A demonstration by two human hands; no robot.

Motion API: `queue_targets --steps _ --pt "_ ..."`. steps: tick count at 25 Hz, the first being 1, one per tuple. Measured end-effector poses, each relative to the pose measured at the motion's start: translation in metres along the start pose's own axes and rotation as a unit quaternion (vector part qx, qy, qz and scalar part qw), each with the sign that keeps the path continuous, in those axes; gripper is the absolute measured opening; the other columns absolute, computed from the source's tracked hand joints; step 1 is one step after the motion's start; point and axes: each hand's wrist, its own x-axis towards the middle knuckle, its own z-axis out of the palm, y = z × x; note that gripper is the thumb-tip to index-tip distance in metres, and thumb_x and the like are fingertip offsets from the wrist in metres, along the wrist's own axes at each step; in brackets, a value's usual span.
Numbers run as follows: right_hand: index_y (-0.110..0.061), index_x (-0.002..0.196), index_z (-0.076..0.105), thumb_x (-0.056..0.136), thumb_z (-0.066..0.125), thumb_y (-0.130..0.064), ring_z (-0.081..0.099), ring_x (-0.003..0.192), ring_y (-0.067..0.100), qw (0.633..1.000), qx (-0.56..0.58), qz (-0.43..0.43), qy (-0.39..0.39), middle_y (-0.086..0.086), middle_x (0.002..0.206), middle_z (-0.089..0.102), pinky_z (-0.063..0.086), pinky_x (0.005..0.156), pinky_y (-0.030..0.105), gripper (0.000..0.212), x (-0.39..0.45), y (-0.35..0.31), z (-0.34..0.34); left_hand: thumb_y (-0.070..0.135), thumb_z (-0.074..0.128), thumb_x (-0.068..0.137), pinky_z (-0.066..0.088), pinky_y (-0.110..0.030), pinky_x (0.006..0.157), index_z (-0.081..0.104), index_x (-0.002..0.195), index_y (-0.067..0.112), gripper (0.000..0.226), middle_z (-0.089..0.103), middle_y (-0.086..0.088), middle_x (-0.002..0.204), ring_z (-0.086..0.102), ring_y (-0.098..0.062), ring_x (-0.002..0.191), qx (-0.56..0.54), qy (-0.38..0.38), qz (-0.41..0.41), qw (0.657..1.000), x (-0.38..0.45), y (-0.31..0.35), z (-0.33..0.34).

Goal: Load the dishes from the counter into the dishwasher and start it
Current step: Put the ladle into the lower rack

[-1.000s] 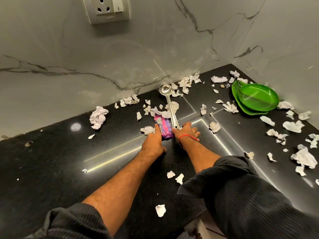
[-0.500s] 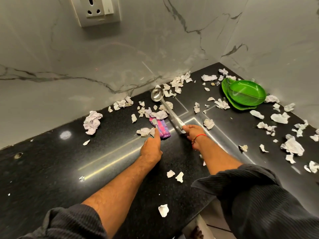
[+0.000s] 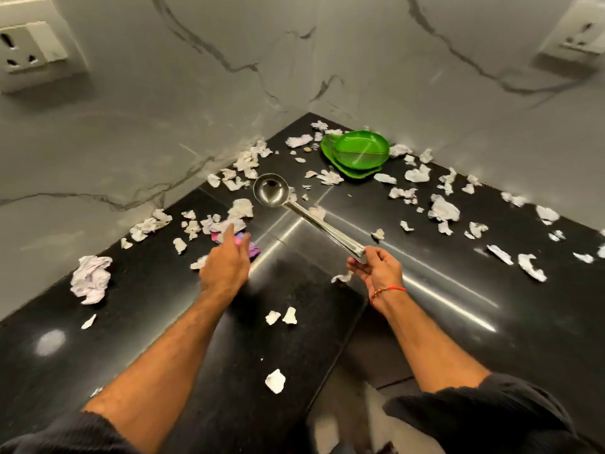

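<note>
lifted off the black counter point(image 3: 491, 322) since a second ago, the steel ladle point(image 3: 294, 208) now hangs pinched by its handle end in the right hand point(image 3: 376, 270), bowl pointing far toward the green plates point(image 3: 357, 152), while the left hand point(image 3: 226, 260), fingers loosely spread, hovers over a pink-purple wrapper point(image 3: 252, 249).

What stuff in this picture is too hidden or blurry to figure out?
- Pink and purple thing, head view: the left hand covers most of it and is motion-blurred, so what it is stays unclear.
- Lower green plate: the upper green plate hides most of it.
- Ladle handle end: covered by the right hand gripping it.
- Dishwasher: not in view.
</note>
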Motion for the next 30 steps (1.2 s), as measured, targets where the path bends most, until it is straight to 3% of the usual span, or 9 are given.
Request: queue_targets --steps 2,4,7,10,15,19,23,26,30 --pt "-0.006 0.081 0.055 0.101 0.049 -0.006 0.065 0.050 0.019 0.999 0.027 -0.029 0.033 0.005 0.063 0.052 0.060 0.053 0.034 0.021 -0.012 -0.018 -0.035 0.066 0.021 0.101 0.047 -0.050 0.097 0.034 0.151 0.033 0.061 0.065 -0.012 0.130 0.059 -0.036 0.120 -0.105 0.054 0.050 0.992 -0.016 0.034 0.005" --pt "-0.007 0.081 0.056 0.101 0.050 -0.008 0.062 0.046 0.017 0.996 0.038 -0.053 0.068 0.005 0.060 0.051 0.059 0.051 0.033 0.020 -0.029 -0.035 -0.074 0.070 0.020 0.099 0.050 -0.046 0.098 0.038 0.148 0.034 0.064 0.063 -0.006 0.135 0.063 -0.031 0.117 -0.207 0.042 0.109 0.971 -0.036 0.069 0.017" --pt "-0.007 0.082 0.057 0.100 0.052 -0.010 0.059 0.044 0.016 0.990 0.042 -0.081 0.110 0.009 0.063 0.051 0.057 0.049 0.032 0.018 -0.061 -0.048 -0.138 0.063 0.026 0.102 0.056 -0.038 0.060 0.046 0.138 0.041 0.046 0.071 -0.002 0.116 0.072 -0.022 0.072 -0.353 -0.035 0.171 0.919 -0.082 0.114 0.040" --pt "-0.008 0.085 0.058 0.099 0.054 -0.010 0.057 0.043 0.016 0.980 0.059 -0.099 0.163 0.009 0.067 0.052 0.057 0.049 0.032 0.015 -0.107 -0.053 -0.213 0.044 0.037 0.107 0.043 -0.024 0.040 0.049 0.135 0.031 0.034 0.075 -0.007 0.096 0.062 -0.022 0.056 -0.411 -0.106 0.181 0.887 -0.149 0.149 0.071" --pt "-0.007 0.082 0.058 0.099 0.053 -0.007 0.052 0.041 0.013 0.952 0.082 -0.140 0.261 0.002 0.056 0.053 0.053 0.047 0.029 0.018 -0.216 -0.040 -0.361 0.049 0.048 0.102 0.040 -0.022 0.034 0.055 0.121 0.017 0.037 0.069 -0.010 0.070 0.054 -0.016 0.041 -0.354 -0.183 0.201 0.895 -0.280 0.169 0.132" --pt "-0.008 0.078 0.060 0.099 0.052 -0.006 0.049 0.039 0.010 0.910 0.096 -0.149 0.375 -0.001 0.051 0.056 0.049 0.042 0.026 0.023 -0.308 -0.012 -0.468 0.029 0.056 0.102 0.047 -0.028 0.038 0.055 0.118 0.021 0.018 0.070 -0.010 0.075 0.059 -0.010 0.044 -0.262 -0.277 0.257 0.888 -0.387 0.166 0.179" --pt "-0.009 0.077 0.059 0.100 0.050 -0.006 0.045 0.034 0.006 0.867 0.138 -0.132 0.461 -0.006 0.046 0.055 0.043 0.037 0.021 0.025 -0.371 0.021 -0.543 0.015 0.053 0.102 0.054 -0.027 0.048 0.057 0.121 0.031 0.025 0.071 -0.005 0.072 0.066 -0.011 0.052 -0.154 -0.380 0.292 0.864 -0.471 0.151 0.226" --pt "-0.008 0.081 0.063 0.099 0.054 -0.007 0.045 0.036 0.006 0.842 0.111 -0.114 0.515 -0.008 0.047 0.054 0.042 0.038 0.020 0.019 -0.396 0.048 -0.589 0.013 0.046 0.102 0.054 -0.035 0.051 0.051 0.120 0.031 0.026 0.074 -0.005 0.071 0.071 -0.022 0.060 -0.101 -0.463 0.270 0.838 -0.513 0.138 0.266" --pt "-0.011 0.096 0.065 0.097 0.056 -0.007 0.047 0.045 0.008 0.815 0.116 -0.047 0.566 0.002 0.063 0.053 0.048 0.045 0.022 0.010 -0.424 0.082 -0.642 0.012 0.042 0.101 0.050 -0.031 0.049 0.047 0.121 0.027 0.025 0.075 -0.003 0.071 0.072 -0.021 0.059 -0.035 -0.528 0.229 0.817 -0.558 0.124 0.338"
